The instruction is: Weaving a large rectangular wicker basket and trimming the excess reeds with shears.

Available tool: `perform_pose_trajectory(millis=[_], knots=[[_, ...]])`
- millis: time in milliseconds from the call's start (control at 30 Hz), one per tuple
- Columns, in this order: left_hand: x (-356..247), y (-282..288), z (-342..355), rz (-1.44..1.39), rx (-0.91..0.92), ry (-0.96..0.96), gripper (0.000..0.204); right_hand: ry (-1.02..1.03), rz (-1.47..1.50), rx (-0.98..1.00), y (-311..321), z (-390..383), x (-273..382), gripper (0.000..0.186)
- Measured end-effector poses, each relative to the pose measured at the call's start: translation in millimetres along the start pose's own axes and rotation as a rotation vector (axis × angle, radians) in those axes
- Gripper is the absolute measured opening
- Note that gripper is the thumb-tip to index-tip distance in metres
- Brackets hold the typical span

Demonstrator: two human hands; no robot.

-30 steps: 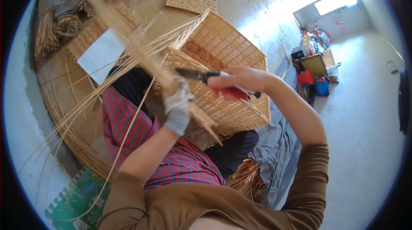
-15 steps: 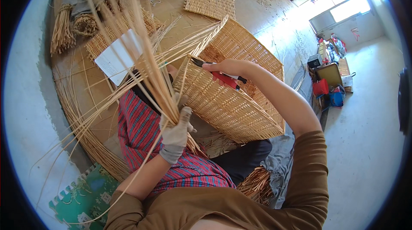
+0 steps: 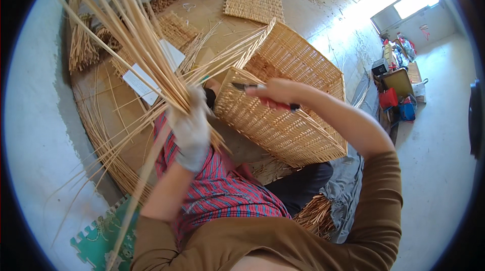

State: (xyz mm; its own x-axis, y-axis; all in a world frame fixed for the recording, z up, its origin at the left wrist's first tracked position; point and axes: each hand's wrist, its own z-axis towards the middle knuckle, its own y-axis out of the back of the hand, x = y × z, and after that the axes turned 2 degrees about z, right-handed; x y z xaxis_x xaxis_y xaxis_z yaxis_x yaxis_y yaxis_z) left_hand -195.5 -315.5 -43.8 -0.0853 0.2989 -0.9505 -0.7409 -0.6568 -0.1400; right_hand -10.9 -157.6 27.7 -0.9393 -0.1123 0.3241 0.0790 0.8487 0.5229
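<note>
My left hand point(image 3: 190, 132), in a pale work glove, is closed round a thick bundle of wicker rods point(image 3: 144, 54). The long ends fan out toward the upper left, and the cut ends stick out below the fist. Red-handled pruning shears point(image 3: 275, 102) are in my bare right hand point(image 3: 283, 92), their dark blades pointing left. That hand is above the near wall of a large woven wicker basket point(image 3: 280, 124), which lies tilted before me. Unwoven rods point(image 3: 222, 64) run out leftward from the basket's upper corner. Both hands are somewhat blurred.
A flat woven panel point(image 3: 253, 3) lies on the floor beyond the basket. White paper sheets point(image 3: 141, 84) rest at left under the rods. Loose long rods point(image 3: 108, 155) curve along the left wall. Bags and boxes point(image 3: 399, 84) stand at right, near a bright window.
My left hand has moved left and up with the rod bundle, which now leans further left. My right hand keeps the shears over the basket wall. The whole view has shifted slightly.
</note>
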Motion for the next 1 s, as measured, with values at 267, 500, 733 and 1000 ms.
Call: perform_pose_trajectory(millis=[267,500,733,1000], knots=[[-106.2,103.4,326.0,0.273,-0.405,-0.213,0.038,0.228,0.555,0.362,-134.8,-74.1,-26.3,0.052],[57.4,385.8,267.5,0.568,-0.700,0.063,0.065,0.220,0.940,0.336,-223.3,-54.6,-69.8,0.049],[196.3,600.1,-83.0,1.631,-0.483,1.090,0.084,0.085,1.222,0.219,-210.2,-64.7,-98.5,0.051],[80.3,287.2,136.3,0.133,0.324,0.795,0.074,0.135,1.256,-0.474,-169.8,-79.3,-125.6,0.045]])
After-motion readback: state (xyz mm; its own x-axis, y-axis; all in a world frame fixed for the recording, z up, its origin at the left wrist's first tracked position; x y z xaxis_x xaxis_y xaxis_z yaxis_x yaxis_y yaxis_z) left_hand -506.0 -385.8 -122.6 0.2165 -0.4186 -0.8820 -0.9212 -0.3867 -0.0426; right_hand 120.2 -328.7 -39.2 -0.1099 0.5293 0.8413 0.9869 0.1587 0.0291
